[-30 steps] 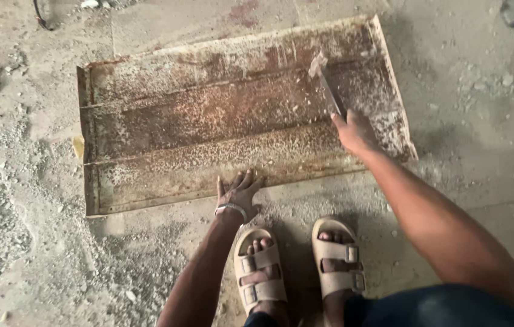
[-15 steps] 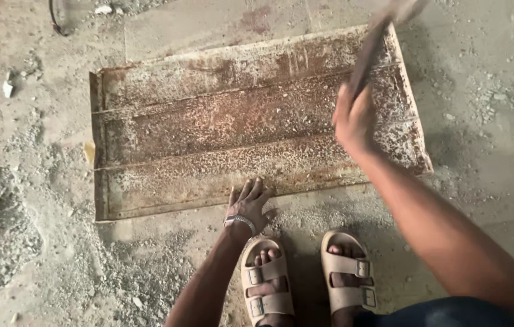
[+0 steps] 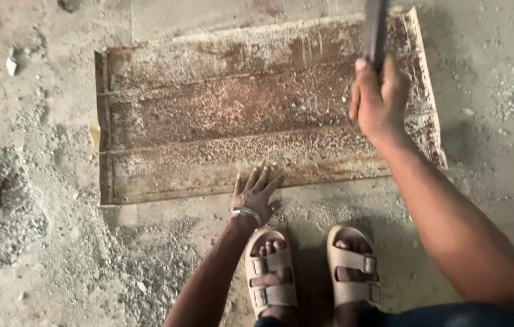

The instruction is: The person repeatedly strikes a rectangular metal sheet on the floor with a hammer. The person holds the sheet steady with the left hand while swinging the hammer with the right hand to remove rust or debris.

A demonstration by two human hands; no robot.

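Rusty panel [image 3: 208, 115] — left hand [image 3: 257, 191] on edge

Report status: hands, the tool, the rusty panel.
Right hand gripping dark tool handle, raised over rusty metal panel. Left hand flat, fingers on panel's near edge. Panel flat on floor, coated with grit; nothing blocking.

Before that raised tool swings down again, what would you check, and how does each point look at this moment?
1. Right hand grips the dark tool handle firmly: ok.
2. Tool head in sight: cannot tell, it runs past the picture's top edge.
3. Left hand clear of the rusty metal sheet: not ok, its fingers rest on the near edge.
4. Sheet lies flat on the concrete floor: ok.
5. Feet in sandals off the sheet: ok.
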